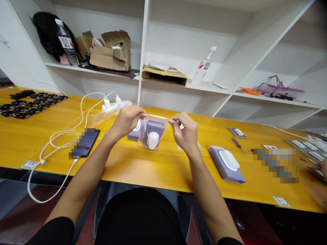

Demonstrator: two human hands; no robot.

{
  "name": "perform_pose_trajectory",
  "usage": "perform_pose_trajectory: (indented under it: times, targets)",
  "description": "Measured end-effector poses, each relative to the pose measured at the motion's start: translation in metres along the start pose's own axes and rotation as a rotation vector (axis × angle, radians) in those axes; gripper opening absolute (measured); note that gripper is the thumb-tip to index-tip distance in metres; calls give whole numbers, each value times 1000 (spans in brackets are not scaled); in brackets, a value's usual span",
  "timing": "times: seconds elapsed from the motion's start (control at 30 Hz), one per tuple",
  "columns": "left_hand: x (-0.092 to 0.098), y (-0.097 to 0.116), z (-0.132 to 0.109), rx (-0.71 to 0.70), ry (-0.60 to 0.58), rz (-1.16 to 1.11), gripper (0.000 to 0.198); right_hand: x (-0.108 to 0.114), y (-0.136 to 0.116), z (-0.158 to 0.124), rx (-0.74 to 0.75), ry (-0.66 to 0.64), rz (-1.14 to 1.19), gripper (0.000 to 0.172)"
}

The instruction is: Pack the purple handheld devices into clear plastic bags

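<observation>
Between my two hands hangs a clear plastic bag (pixel 143 142), pinched at its top corners. Inside it is a purple device (pixel 156 126) with a white ribbed knob or cap (pixel 153 140) on its front. My left hand (pixel 127 120) has its fingers closed on the left corner, and my right hand (pixel 185 131) pinches the right corner. Behind the bag, partly hidden, lies another purple device (pixel 133 135) with a white oval part. To the right of my right hand rests a similar purple device (pixel 226 164) with a white oval pad on top.
A phone (pixel 88 144) with a white cable (pixel 55 137) lies at left. Many black parts (pixel 30 103) cover the far left. A screwdriver (pixel 238 145) and a small flat plate (pixel 237 133) lie at right. Shelves behind hold a cardboard box (pixel 111 56) and a water bottle (pixel 204 66).
</observation>
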State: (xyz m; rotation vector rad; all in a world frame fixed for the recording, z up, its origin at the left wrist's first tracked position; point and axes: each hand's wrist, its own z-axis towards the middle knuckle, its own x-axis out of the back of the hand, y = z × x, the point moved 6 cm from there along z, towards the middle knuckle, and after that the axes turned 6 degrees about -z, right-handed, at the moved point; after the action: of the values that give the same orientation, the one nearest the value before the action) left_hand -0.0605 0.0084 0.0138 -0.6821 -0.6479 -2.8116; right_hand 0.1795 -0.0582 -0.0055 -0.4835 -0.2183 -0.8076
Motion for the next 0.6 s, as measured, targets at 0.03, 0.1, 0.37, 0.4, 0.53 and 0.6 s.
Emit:
perform_pose_trajectory:
  times: [0.03, 0.1, 0.37, 0.4, 0.53, 0.6]
  targets:
    - [-1, -1, 1, 7, -11, 15, 24, -1, 1, 0, -4, -13, -7, 28]
    - [-3, -3, 3, 26, -23, 23, 23, -3, 3, 2, -17, -36, -4, 28]
    - [-22, -4, 20, 140, -50, -223, 29, 5, 19, 11, -225, -103, 177, 28]
    - [-28, -8, 21, 186, -74, -268, 31, 4, 27, 11, -266, -113, 220, 30]
    - [-64, -28, 24, 385, -176, -389, 36, -5, 69, 7, -408, -145, 322, 46]
    - [-83, -40, 23, 473, -217, -411, 35, -9, 92, 2, -451, -156, 309, 52]
